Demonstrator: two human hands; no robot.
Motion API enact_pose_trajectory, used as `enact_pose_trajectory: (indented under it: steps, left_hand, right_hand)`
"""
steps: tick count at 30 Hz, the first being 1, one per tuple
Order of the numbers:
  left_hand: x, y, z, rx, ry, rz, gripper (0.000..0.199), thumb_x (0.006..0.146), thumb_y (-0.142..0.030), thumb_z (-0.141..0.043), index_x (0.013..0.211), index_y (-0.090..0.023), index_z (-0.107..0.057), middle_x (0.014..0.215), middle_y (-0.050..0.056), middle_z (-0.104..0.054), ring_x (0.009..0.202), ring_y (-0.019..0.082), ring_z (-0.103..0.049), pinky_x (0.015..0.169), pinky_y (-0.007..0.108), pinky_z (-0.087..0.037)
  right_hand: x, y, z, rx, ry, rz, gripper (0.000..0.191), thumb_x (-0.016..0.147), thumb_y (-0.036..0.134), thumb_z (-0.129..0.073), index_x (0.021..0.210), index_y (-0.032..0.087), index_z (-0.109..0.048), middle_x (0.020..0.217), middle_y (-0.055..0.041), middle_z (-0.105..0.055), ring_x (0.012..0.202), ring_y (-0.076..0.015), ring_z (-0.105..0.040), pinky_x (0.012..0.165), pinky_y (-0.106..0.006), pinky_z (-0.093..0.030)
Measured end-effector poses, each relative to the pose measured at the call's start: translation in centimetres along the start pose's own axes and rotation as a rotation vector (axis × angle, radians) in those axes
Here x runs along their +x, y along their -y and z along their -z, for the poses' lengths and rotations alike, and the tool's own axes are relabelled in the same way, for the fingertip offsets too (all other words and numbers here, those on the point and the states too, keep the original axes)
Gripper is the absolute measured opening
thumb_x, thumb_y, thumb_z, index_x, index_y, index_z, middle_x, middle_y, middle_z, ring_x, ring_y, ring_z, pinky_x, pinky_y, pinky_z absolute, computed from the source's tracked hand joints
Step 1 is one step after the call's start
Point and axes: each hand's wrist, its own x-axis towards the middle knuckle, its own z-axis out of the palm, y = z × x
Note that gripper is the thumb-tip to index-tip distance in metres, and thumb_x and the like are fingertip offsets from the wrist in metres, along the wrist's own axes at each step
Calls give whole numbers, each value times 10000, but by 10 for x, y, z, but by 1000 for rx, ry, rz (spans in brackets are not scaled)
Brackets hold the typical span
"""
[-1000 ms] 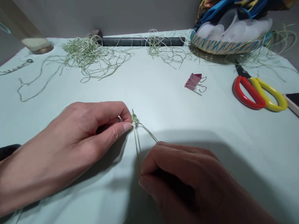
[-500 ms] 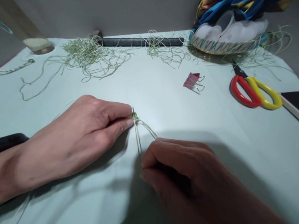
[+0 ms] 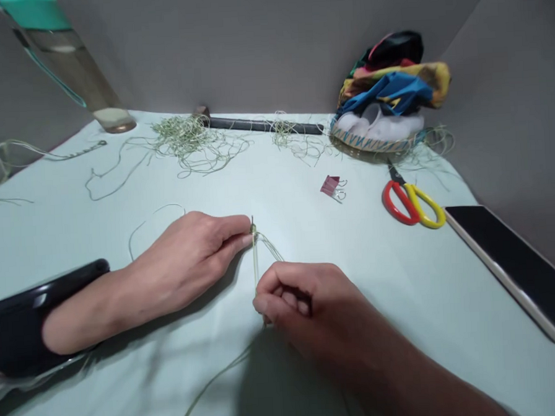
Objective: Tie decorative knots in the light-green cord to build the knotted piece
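Near the middle of the table, my left hand [image 3: 194, 256] pinches a small green knotted piece [image 3: 254, 230] between thumb and forefinger, with a thin dark tip sticking up from it. From the knot, pale green strands [image 3: 256, 265] run straight down to my right hand [image 3: 310, 305], whose thumb and forefinger are closed on them. Other strands [image 3: 271, 245] slant from the knot to the top of my right hand. A loose cord end [image 3: 207, 383] trails below my right hand toward the lower left.
Tangled green thread [image 3: 185, 135] and a dark-handled hammer [image 3: 264, 124] lie at the back. A bottle [image 3: 85, 81] stands back left. To the right are a binder clip [image 3: 332, 186], scissors [image 3: 407, 201], a basket [image 3: 376, 144] and a phone [image 3: 518, 270].
The view has shifted and shows more of the bottle, the phone and my left wrist. The strands in my right hand now run more nearly straight down from the knot.
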Motion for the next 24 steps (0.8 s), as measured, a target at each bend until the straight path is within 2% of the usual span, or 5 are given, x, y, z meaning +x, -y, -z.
enact_pose_trajectory:
  steps: [3,8,13,17,24]
  left_hand:
    - [-9,-1,-1,-78,-20,25,402,969,-453,-490,642,-220,-461,578,-23,-490,569,154,-426,570,317,-323]
    - [-22,-6,0,-145,-81,35,321,916,-451,-552,748,-225,-706,817,23,-698,804,220,-603,755,337,-417]
    - [-31,-12,-2,-176,-169,47,331,860,-459,-596,714,-220,-772,913,81,-712,993,312,-569,880,411,-387]
    - [-35,-15,-2,-270,-191,69,265,811,-418,-642,663,-227,-750,833,61,-691,880,279,-586,808,385,-397]
    - [-43,-15,-2,-713,-45,151,304,782,-492,-699,712,-197,-701,609,12,-644,600,188,-579,625,309,-448]
  right_hand:
    - [2,0,0,29,31,-35,145,874,205,-585,733,212,-615,566,71,-517,545,-95,-450,509,-231,-333]
    - [0,2,1,103,70,-20,103,906,226,-601,809,198,-625,681,45,-592,650,-108,-545,601,-235,-396]
    - [-9,9,-4,93,77,64,146,966,255,-565,844,195,-619,722,32,-593,634,-105,-474,573,-239,-349]
    - [-12,11,-16,118,21,104,97,914,236,-614,825,204,-599,734,38,-536,618,-107,-478,556,-233,-376]
    - [-17,13,-31,229,-79,105,146,915,302,-610,811,208,-571,956,-17,-605,565,-76,-469,517,-236,-471]
